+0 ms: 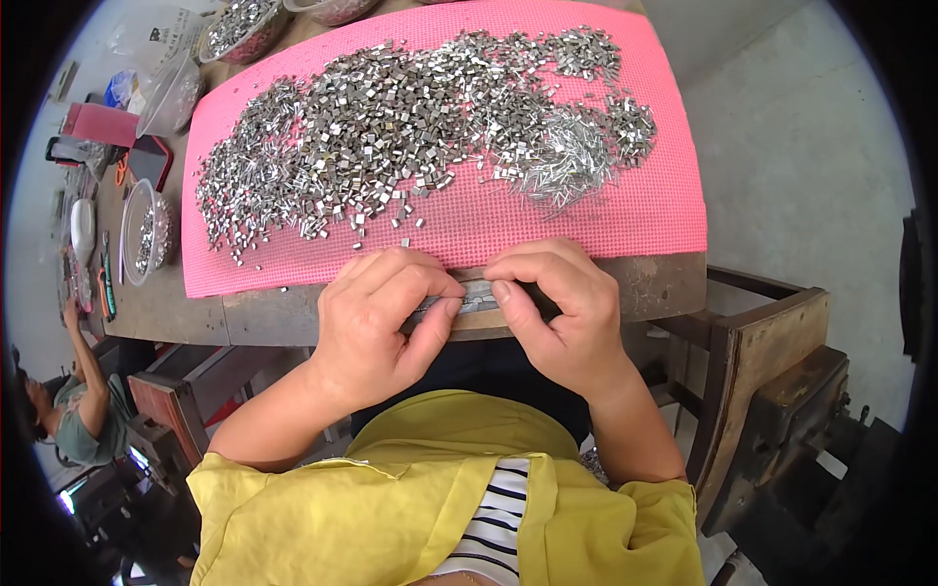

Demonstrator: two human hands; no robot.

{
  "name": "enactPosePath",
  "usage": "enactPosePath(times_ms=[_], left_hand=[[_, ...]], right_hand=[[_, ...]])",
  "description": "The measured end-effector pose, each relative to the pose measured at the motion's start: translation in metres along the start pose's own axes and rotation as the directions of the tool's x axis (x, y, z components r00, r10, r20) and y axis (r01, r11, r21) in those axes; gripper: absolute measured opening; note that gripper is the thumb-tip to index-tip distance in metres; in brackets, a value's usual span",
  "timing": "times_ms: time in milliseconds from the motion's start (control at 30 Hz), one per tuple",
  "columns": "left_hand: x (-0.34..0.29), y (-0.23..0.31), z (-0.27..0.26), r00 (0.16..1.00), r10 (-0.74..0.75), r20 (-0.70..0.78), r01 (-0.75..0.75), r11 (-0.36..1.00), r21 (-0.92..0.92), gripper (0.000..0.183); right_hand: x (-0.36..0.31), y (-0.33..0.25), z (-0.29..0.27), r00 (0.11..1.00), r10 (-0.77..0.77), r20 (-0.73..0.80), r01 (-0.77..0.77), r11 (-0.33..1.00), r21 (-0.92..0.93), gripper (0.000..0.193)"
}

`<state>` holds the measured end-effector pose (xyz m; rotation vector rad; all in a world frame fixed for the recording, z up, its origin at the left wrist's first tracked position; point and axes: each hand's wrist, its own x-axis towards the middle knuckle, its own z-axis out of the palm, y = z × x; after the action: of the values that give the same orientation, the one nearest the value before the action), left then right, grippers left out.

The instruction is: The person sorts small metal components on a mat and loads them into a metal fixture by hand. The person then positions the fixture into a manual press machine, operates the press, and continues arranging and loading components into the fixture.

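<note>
Pink mat [606, 210] spread on a worn wooden table [674, 283]

Small metal strip [479, 295] is pinched at 6 o'clock between left hand [376, 327] and right hand [567, 317]; metal pieces [391, 127] are heaped at 12; concrete floor [811, 166] is seen at 3.

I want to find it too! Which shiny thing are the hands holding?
Find the pink mat. At its near edge, the left hand and right hand pinch a silver strip. It is one long piece, unlike the loose little metal bits heaped on the mat.
</note>
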<state>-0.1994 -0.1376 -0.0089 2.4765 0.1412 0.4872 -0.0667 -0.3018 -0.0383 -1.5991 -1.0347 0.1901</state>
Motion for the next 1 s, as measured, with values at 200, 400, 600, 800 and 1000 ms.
enactPosePath(times_ms=[200,400,600,800,1000], left_hand=[[0.000,0.005,0.000,0.999,0.048,-0.008,-0.047,0.994,0.094,0.014],[-0.001,0.003,0.003,0.996,0.072,-0.048,-0.067,0.993,0.099,0.016],[-0.001,0.001,0.005,0.995,0.083,-0.051,-0.077,0.992,0.099,0.016],[0.000,0.009,0.002,0.990,0.133,-0.035,-0.124,0.971,0.203,0.018],[0.005,0.023,-0.008,0.988,0.118,0.096,-0.141,0.946,0.291,0.020]], right_hand=[[0.001,0.001,0.001,1.000,-0.014,-0.004,0.014,1.000,-0.002,0.012],[0.000,0.002,0.000,1.000,-0.016,0.004,0.016,1.000,-0.008,0.011],[-0.002,0.004,0.002,1.000,-0.023,-0.016,0.023,1.000,0.006,0.011],[-0.002,0.007,0.003,0.999,-0.033,-0.015,0.034,0.999,0.024,0.009],[-0.003,0.008,0.001,0.999,-0.035,-0.006,0.035,0.999,0.028,0.011]])
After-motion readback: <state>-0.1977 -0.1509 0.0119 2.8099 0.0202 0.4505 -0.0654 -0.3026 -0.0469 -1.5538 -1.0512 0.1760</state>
